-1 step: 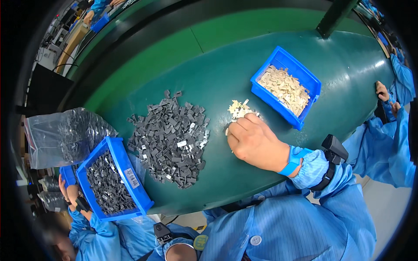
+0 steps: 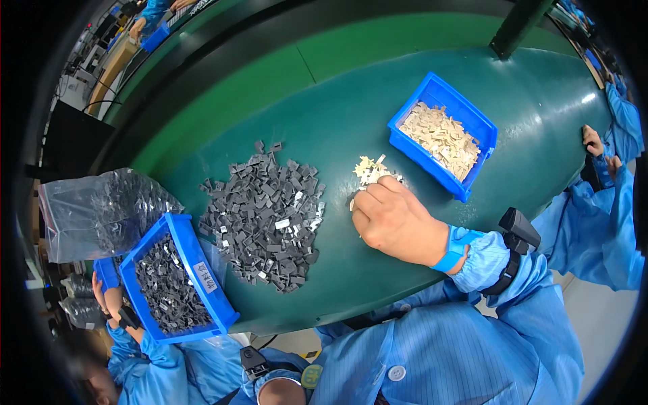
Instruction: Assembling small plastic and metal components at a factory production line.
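My right hand (image 2: pixel 398 219), with a blue band at its wrist, rests low over the green table (image 2: pixel 324 115), seen from the back. Its fingers are bent and closed beside a small heap of cream-coloured flat pieces (image 2: pixel 368 169). A pale bit shows at the fingertips, but what they grip is hidden. Of my left arm, only the sleeve with a black device (image 2: pixel 253 362) and a patch of bare skin (image 2: pixel 281 391) appear at the lower edge; its fingers cannot be seen. Left of my right hand spreads a large pile of dark grey plastic pieces (image 2: pixel 266 223).
Beyond my right hand stands a blue bin (image 2: pixel 432 162) of cream pieces. At the left are a blue bin (image 2: pixel 226 320) of dark pieces and a clear plastic bag (image 2: pixel 74 216). Co-workers' hands show at the right (image 2: pixel 592 140) and lower left (image 2: pixel 111 300). A dark post (image 2: pixel 520 28) rises at the back.
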Demonstrator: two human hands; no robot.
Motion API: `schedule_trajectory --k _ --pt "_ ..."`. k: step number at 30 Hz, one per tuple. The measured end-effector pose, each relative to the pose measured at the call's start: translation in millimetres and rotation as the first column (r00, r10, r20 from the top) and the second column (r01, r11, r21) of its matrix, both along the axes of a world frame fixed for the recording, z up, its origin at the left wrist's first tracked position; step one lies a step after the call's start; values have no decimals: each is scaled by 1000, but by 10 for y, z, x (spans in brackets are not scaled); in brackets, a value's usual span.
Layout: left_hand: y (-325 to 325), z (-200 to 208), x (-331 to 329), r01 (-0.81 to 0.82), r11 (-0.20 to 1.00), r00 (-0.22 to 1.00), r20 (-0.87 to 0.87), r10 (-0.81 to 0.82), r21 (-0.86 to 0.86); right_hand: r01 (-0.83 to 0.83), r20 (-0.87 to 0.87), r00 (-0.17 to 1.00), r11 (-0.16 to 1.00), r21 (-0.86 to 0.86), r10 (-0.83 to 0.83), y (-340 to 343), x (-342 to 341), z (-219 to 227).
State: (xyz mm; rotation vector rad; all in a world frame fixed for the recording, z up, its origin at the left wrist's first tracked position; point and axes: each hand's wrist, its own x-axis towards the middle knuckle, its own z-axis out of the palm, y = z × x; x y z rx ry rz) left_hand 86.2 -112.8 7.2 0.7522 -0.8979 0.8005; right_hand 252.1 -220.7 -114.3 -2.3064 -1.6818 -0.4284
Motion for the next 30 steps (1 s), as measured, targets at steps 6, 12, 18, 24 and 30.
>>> schedule_trajectory --k 6,12,18,24,30 --pt "11 17 -66 -68 993 998 19 67 99 -74 -247 964 991 109 99 -46 170 -63" --pt "-48 -16 -48 -289 954 950 146 276 78 55 -314 949 992 114 -16 -18 245 -96" --pt "8 -88 -40 -256 964 960 132 245 73 55 -314 948 998 -6 -54 46 280 -27" --pt "-64 -21 -29 -147 989 989 -12 147 17 28 -314 949 999 45 -12 38 312 -21" --pt "16 -4 -72 -325 942 944 -23 328 89 -15 -407 908 978 210 102 -101 366 20"
